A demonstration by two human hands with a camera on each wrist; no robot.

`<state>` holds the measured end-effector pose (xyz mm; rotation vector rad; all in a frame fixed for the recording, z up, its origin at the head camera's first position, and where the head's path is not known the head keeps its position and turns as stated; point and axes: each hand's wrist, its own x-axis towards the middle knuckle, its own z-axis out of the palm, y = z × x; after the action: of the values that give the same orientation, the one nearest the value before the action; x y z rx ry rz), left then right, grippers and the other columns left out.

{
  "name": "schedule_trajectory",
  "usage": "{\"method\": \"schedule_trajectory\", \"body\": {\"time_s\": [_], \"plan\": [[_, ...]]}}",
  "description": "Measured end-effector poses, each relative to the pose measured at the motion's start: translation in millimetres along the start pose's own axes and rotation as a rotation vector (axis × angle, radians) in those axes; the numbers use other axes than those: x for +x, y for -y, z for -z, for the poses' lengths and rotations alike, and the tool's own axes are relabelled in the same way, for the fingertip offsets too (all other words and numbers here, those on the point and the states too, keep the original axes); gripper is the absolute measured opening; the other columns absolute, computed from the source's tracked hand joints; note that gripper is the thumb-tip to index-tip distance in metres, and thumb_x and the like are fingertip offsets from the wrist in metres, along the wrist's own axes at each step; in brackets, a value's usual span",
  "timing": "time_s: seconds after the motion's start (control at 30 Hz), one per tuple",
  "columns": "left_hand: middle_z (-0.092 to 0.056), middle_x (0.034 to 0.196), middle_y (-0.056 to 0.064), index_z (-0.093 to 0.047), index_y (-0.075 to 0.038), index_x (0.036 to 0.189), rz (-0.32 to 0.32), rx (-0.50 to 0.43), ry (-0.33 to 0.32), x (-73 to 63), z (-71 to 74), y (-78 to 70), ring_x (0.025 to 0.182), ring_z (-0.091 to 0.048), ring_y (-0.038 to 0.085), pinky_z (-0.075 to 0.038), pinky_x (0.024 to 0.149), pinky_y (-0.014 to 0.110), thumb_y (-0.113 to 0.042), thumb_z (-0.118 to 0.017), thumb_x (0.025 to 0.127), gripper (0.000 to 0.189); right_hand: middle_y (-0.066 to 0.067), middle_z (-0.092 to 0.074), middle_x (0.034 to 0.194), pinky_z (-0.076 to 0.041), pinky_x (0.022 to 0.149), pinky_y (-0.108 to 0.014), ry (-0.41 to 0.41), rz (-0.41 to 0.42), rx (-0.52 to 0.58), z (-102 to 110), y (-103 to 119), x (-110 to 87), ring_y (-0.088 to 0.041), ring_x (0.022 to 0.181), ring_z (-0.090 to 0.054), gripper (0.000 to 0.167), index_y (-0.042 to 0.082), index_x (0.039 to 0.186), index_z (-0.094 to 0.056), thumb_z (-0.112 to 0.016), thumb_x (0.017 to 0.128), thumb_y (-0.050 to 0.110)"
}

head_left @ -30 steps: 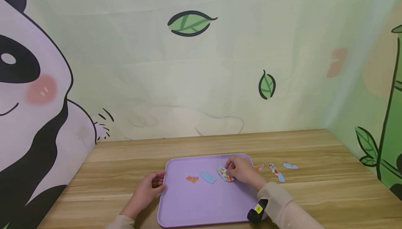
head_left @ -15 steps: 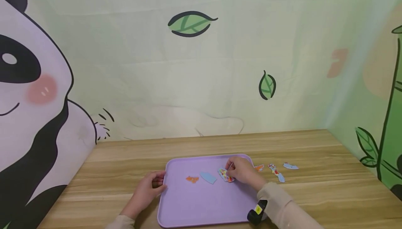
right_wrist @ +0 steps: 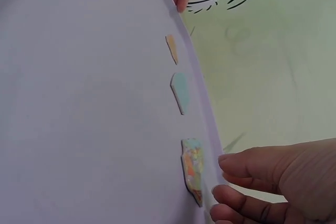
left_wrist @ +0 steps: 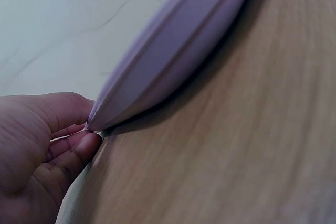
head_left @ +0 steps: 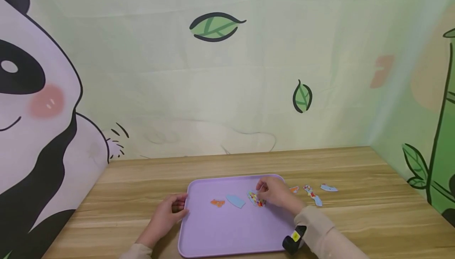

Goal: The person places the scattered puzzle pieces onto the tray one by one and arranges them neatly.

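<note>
On the left side of a lilac tray (head_left: 231,231), my left hand (head_left: 168,215) holds the rim between thumb and fingers. My right hand (head_left: 277,194) is over the tray's far right part, beside a multicoloured puzzle-like piece (head_left: 255,199). In the right wrist view, that patterned piece (right_wrist: 192,169) lies flat on the tray. A small gap separates it from the right thumb and fingertips (right_wrist: 228,192), and nothing sits between them. To its left are a light blue piece (head_left: 235,201) and a small orange piece (head_left: 217,203).
Right of the tray, on the wooden table (head_left: 373,211), lie an orange piece (head_left: 294,189), a long patterned piece (head_left: 313,196) and a pale blue piece (head_left: 328,188). A printed wall cloth (head_left: 227,93) stands behind the table.
My right hand has let go of the multicoloured piece and shifted slightly right, so more of the piece shows. The left hand keeps its place on the rim.
</note>
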<state>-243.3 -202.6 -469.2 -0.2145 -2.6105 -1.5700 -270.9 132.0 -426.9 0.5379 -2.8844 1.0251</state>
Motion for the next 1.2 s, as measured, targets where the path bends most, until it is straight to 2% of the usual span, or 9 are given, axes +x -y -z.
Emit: {"method": "schedule_trajectory", "body": {"time_s": [0.13,0.37,0.77,0.9,1.07,1.2], "plan": [[-0.063,0.105,0.016,-0.061,0.008,0.117,0.000,-0.004,-0.001,0.1,0.0,0.9,0.093,-0.064,0.021,-0.059,0.080,0.023,0.010,-0.071,0.077,0.041,-0.003,-0.063,0.071,-0.044,0.057,-0.017,0.020,0.020,0.024,7,0,-1.4,-0.007,0.066,-0.052,0.011,0.001,0.085,-0.064,-0.070,0.076,0.001],[-0.063,0.105,0.016,-0.061,0.008,0.117,0.004,-0.012,0.003,-0.3,-0.3,0.1,0.092,-0.064,0.020,-0.058,0.080,0.021,0.010,-0.071,0.077,0.041,-0.003,-0.062,0.081,-0.046,0.064,-0.022,0.038,-0.056,0.056,25,1,-6.6,-0.012,0.076,-0.054,0.015,0.001,0.097,-0.065,-0.069,0.083,0.005],[-0.062,0.106,0.017,-0.060,0.008,0.118,0.004,-0.003,0.009,0.7,1.0,-0.2,0.094,-0.064,0.022,-0.058,0.082,0.023,0.009,-0.071,0.078,0.042,-0.004,-0.064,0.086,-0.048,0.066,-0.021,0.036,0.054,0.016,58,-9,-21.4,-0.012,0.079,-0.055,0.020,-0.001,0.102,-0.065,-0.069,0.084,0.009],[-0.062,0.106,0.016,-0.060,0.008,0.118,0.007,-0.002,0.008,1.6,0.3,1.2,0.094,-0.063,0.021,-0.058,0.082,0.021,0.010,-0.071,0.078,0.041,-0.003,-0.065,0.087,-0.048,0.067,-0.022,0.035,0.058,-0.009,67,-10,-25.7,-0.012,0.080,-0.056,0.019,0.001,0.102,-0.066,-0.069,0.085,0.010],[-0.062,0.105,0.016,-0.061,0.008,0.118,0.001,0.009,0.006,2.0,-0.1,0.8,0.093,-0.063,0.019,-0.057,0.081,0.018,0.010,-0.070,0.078,0.040,-0.005,-0.064,0.086,-0.049,0.061,-0.019,0.031,0.045,-0.008,77,-12,-29.0,-0.012,0.076,-0.055,0.018,0.001,0.102,-0.065,-0.067,0.086,0.008],[-0.062,0.105,0.017,-0.060,0.009,0.117,-0.003,0.001,0.008,0.4,0.8,0.3,0.093,-0.063,0.020,-0.058,0.081,0.020,0.009,-0.070,0.078,0.040,-0.005,-0.064,0.087,-0.049,0.062,-0.020,0.016,0.043,-0.040,83,-12,-32.0,-0.012,0.077,-0.057,0.019,0.000,0.102,-0.065,-0.068,0.086,0.009]]}}
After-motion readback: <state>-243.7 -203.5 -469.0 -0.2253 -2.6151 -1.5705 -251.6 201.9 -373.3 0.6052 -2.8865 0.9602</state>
